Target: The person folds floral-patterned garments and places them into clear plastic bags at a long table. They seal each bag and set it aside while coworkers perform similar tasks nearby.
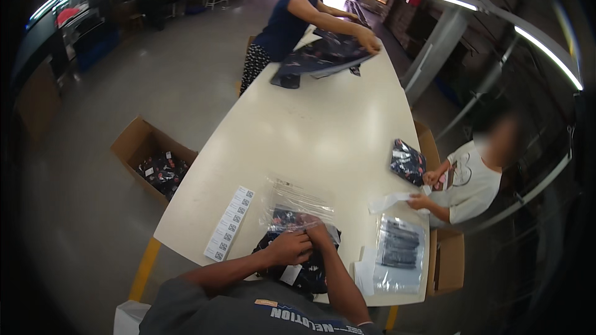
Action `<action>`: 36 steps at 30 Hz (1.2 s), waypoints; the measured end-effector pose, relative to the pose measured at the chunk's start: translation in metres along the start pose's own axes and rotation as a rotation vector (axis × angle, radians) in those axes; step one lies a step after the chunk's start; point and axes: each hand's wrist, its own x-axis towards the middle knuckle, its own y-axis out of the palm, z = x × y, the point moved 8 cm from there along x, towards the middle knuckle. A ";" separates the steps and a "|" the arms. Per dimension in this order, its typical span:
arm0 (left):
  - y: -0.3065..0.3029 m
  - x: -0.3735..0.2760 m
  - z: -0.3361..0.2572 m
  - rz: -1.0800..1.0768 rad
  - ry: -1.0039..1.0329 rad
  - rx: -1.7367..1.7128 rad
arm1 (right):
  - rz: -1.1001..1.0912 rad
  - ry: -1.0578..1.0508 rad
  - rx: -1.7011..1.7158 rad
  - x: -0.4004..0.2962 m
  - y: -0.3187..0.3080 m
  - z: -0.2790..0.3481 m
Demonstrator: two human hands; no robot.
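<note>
A clear plastic bag [300,195] lies before me, its lower part drawn over a folded dark floral garment [307,270]. My left hand [291,247] is at the bag's opening edge, fingers bent. Right beside it, my right hand [315,228] reaches partly under the plastic and grips the bag's edge; its fingertips are partly hidden. A white paper tag [291,274] rests on the garment near my body. To the left lies a strip of white stickers with printed codes [229,223].
A stack of plastic bags [400,256] lies at the right. A co-worker [475,181] handles white strips beside a bagged garment [407,162]; another [293,23] spreads dark floral fabric [326,53] at the far end. A cardboard box [135,149] with bagged garments stands left.
</note>
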 end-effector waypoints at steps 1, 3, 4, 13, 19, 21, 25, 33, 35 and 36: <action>0.016 -0.004 0.024 0.102 -0.225 -0.017 | -0.032 -0.019 0.039 0.002 -0.003 0.002; 0.047 -0.024 0.063 0.306 -0.671 -0.069 | -0.086 0.294 0.360 -0.003 -0.004 -0.019; 0.017 -0.010 0.049 -0.017 -0.404 0.195 | -0.096 0.289 0.287 -0.008 -0.011 -0.016; -0.003 -0.062 0.063 -0.030 -0.639 0.377 | -0.367 0.347 -0.054 -0.063 -0.048 0.024; -0.003 -0.088 0.049 -0.092 -0.678 0.207 | -0.509 0.206 -0.102 -0.088 -0.055 0.037; -0.013 -0.081 0.041 -0.141 -0.638 0.311 | -0.505 0.202 -0.079 -0.094 -0.055 0.037; -0.020 -0.053 0.067 0.252 -0.953 0.138 | -0.394 0.219 0.014 -0.088 -0.056 0.023; -0.060 0.111 0.206 0.241 -0.795 0.211 | -0.035 0.307 0.194 0.056 -0.177 -0.004; -0.103 0.188 0.173 0.213 -0.639 0.330 | -0.197 0.372 0.110 0.081 -0.245 0.022; -0.134 0.211 0.145 0.027 -0.498 0.289 | -0.249 0.248 0.133 0.092 -0.275 0.043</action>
